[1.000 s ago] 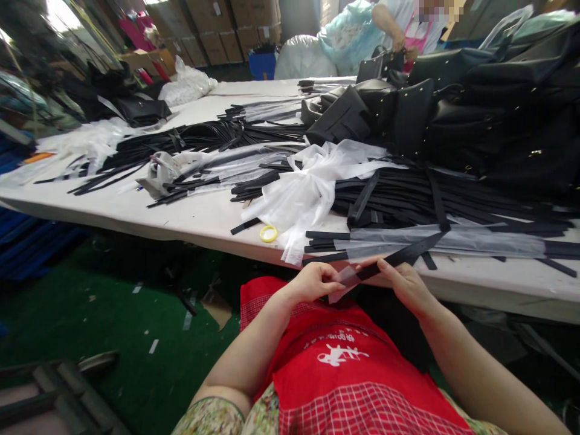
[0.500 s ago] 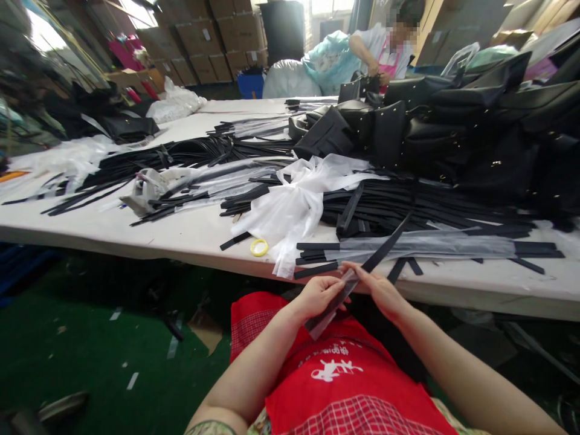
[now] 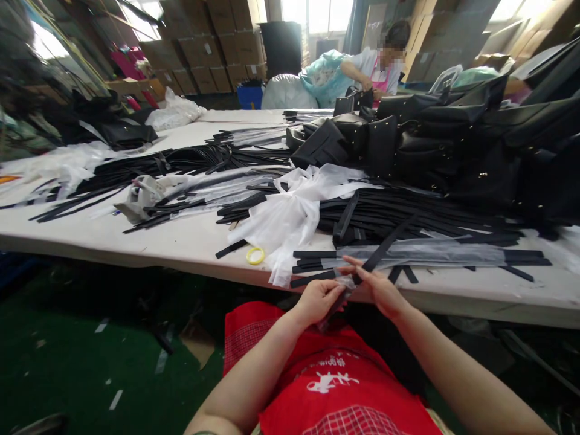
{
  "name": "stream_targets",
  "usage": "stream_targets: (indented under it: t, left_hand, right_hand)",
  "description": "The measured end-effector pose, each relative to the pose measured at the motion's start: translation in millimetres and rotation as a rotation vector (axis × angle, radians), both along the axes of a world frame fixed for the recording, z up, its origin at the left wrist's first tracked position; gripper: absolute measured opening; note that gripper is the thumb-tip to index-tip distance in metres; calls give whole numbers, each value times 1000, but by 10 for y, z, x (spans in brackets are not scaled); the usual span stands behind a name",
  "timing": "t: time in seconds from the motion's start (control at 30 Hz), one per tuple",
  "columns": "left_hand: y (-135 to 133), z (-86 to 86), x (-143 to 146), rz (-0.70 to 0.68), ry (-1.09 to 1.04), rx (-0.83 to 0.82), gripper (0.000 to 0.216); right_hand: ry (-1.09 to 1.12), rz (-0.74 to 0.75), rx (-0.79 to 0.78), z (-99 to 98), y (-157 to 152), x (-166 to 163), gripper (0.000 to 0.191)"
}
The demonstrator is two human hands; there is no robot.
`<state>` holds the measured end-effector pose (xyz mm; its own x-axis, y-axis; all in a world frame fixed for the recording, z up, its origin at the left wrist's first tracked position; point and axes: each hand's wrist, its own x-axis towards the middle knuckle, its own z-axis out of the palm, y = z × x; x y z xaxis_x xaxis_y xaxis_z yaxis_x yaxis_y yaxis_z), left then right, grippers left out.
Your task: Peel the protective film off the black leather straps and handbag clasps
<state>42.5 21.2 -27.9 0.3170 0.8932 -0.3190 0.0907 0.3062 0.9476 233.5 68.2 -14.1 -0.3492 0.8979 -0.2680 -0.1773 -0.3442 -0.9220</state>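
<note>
A long black strap (image 3: 384, 251) runs from the table down between my hands, its lower end in a clear plastic sleeve (image 3: 348, 281). My left hand (image 3: 321, 298) pinches the sleeved end just over the apron. My right hand (image 3: 379, 291) has the strap between thumb and fingers a little higher up, with some fingers stretched out to the left. Just beyond my hands, a bundle of straps wrapped in clear film (image 3: 421, 252) lies along the table edge. Behind it spreads a thick pile of bare black straps (image 3: 417, 208).
White plastic sheeting (image 3: 290, 208) and a yellow tape ring (image 3: 255, 255) lie on the table (image 3: 190, 232). Black bags (image 3: 462, 145) are heaped at the right. More straps (image 3: 190, 158) spread leftward. Across the table a person (image 3: 369, 69) handles a bag.
My left hand has closed up toward the right hand, and the sleeved strap end is now bunched and mostly hidden. The right hand's fingers have loosened and stretched. The view has shifted slightly.
</note>
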Motion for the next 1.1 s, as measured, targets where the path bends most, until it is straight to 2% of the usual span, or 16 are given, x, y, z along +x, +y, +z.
stream_targets:
  t: [0.1, 0.13, 0.2, 0.3, 0.33, 0.5, 0.57, 0.7, 0.77, 0.93, 1.1]
  left_hand:
    - [-6, -30, -5, -45, 15, -43, 54]
    - [-5, -43, 0, -42, 11, -48, 55]
    - [8, -63, 24, -10, -5, -25, 55]
    - [34, -70, 59, 24, -20, 37, 54]
    - [36, -68, 62, 20, -21, 40, 53]
    - [2, -44, 29, -13, -2, -34, 54]
    - [10, -7, 28, 12, 0, -27, 54]
    - [65, 115, 43, 52, -11, 43, 51]
    - [76, 165, 35, 43, -12, 60, 49]
    - [35, 173, 1, 27, -2, -3, 49]
    - [48, 161, 12, 21, 12, 20, 49]
  right_hand:
    - [45, -241, 123, 60, 143, 128, 45]
    - [36, -263, 150, 68, 160, 146, 44]
    - [-30, -172, 150, 52, 110, 112, 44]
    - [-75, 70, 41, 3, -42, -8, 50]
    - [-72, 84, 25, -1, -61, -21, 51]
    - [1, -195, 165, 97, 129, 144, 45]
    - [-15, -172, 175, 129, 156, 151, 46]
    - [-134, 20, 155, 155, 39, 2, 50]
    - [-90, -9, 152, 194, 24, -24, 47]
    - [43, -230, 185, 348, 192, 134, 41]
    - [-57, -175, 192, 345, 151, 113, 45]
